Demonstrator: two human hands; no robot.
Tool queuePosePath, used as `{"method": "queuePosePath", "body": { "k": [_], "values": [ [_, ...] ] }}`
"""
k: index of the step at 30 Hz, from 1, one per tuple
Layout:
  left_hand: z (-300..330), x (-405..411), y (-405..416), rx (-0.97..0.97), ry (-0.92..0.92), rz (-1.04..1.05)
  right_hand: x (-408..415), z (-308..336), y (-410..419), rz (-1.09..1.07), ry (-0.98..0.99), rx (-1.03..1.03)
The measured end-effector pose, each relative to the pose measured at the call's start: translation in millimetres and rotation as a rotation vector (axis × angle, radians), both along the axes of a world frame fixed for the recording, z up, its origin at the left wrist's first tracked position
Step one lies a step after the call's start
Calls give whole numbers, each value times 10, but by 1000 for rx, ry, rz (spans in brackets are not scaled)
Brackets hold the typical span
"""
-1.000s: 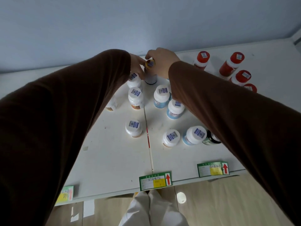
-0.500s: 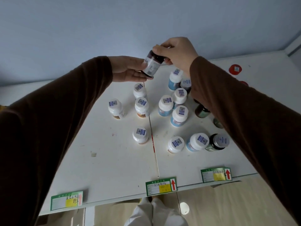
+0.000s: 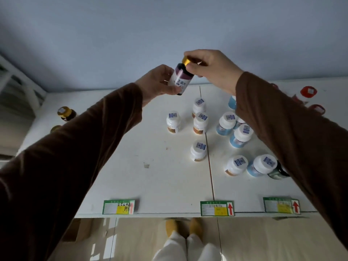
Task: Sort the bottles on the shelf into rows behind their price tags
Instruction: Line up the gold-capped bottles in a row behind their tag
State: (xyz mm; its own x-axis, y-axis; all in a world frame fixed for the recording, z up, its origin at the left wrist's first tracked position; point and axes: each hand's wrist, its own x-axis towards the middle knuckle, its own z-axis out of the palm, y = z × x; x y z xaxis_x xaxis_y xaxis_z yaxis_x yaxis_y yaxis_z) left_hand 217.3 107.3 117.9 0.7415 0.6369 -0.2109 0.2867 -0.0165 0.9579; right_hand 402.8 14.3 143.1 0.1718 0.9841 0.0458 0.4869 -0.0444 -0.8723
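**Dark bottle held up in both hands above the shelf**

Since half a second ago you have lifted the dark bottle [image 3: 181,78] a little higher and tilted it so its gold cap [image 3: 186,61] points up and away from you, and your view has swung left, bringing a gold-capped bottle [image 3: 65,112] at the far left of the shelf into sight.

Your right hand [image 3: 212,69] pinches the cap end, fingers curled over the gold lid. Your left hand [image 3: 157,82] wraps the lower body, thumb under the white label, fingers curled behind it. The bottle hangs in the air, clear of the white shelf [image 3: 150,166], in front of the blue wall.

Below your hands, four white-capped bottles with orange bases [image 3: 200,123] stand left of the shelf seam, a fifth [image 3: 236,165] right of it. Beside that one and behind it stand the blue-labelled bottles [image 3: 241,135], partly hidden by your right sleeve. A dark bottle [image 3: 278,172] peeks out beside that sleeve. Red-capped bottles [image 3: 308,91] sit at the far right.

Three green price tags [image 3: 217,208] line the front edge, well apart.
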Motion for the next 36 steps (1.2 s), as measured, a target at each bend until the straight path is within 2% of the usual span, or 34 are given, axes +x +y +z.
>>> {"method": "queuePosePath", "body": {
  "k": [7,12,16,23,30,36],
  "values": [
    [171,-934,350,245,180,69,-962,125,546,60,-222,49],
    [281,-1893,1008,434,384,92,-1810,86,1164,101,-297,43],
    [142,-2595,1627,576,521,167,-2488,-98,1697,99,-392,-8],
    [-324,-3262,2285,594,616,166,-3208,-521,2393,70,-507,-152],
    [-739,-3413,2520,570,619,153,-3501,-854,2785,102,-628,-242],
    [-934,-3420,2541,552,606,156,-3559,-1055,2882,89,-655,-254]
  ]
}}
